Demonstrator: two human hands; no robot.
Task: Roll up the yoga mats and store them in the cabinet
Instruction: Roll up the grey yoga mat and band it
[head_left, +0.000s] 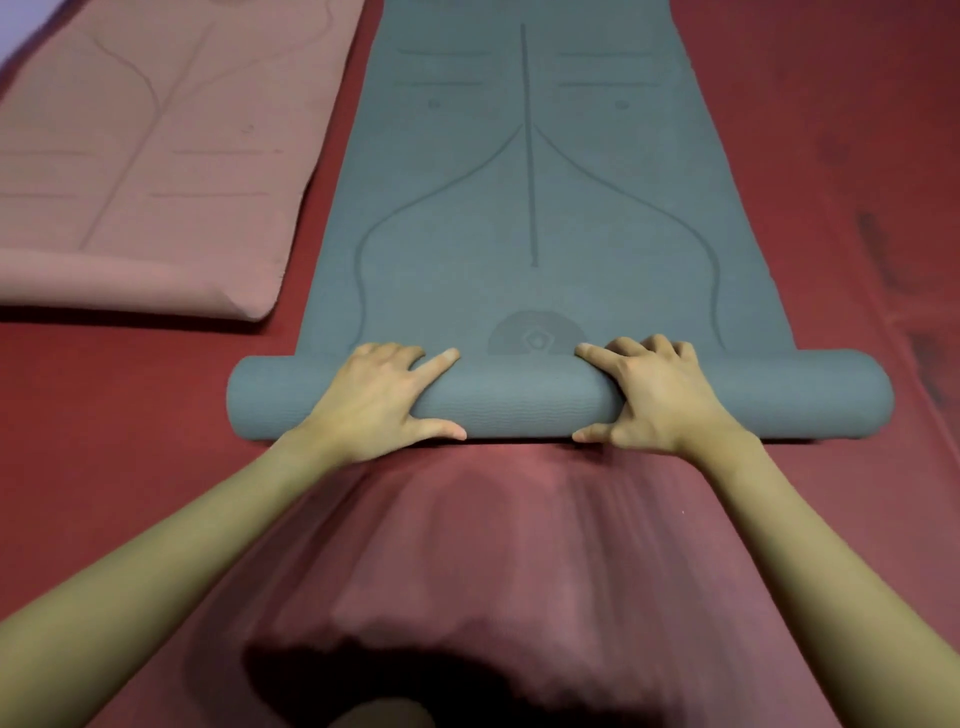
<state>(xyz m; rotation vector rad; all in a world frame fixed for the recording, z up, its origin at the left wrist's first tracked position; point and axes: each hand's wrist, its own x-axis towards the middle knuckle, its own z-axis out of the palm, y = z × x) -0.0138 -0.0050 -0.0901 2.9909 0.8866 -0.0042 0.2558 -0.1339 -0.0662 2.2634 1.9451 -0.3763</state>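
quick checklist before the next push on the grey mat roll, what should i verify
1. Both hands on the roll: ok. The left hand and right hand sit on the rolled end of the grey mat, fingers over the top, thumbs on the near side.
2. Hands evenly placed: ok, roughly the same way out from the middle.
3. Roll straight: ok, its ends look level across the mat.
4. Roll tightness: cannot tell, the end spirals are not visible.
5. Path ahead: ok, the flat part of the grey mat lies smooth with nothing on it.
6. Pink mat out of the way: ok, it lies apart to the left on the red floor, its near end folded over.
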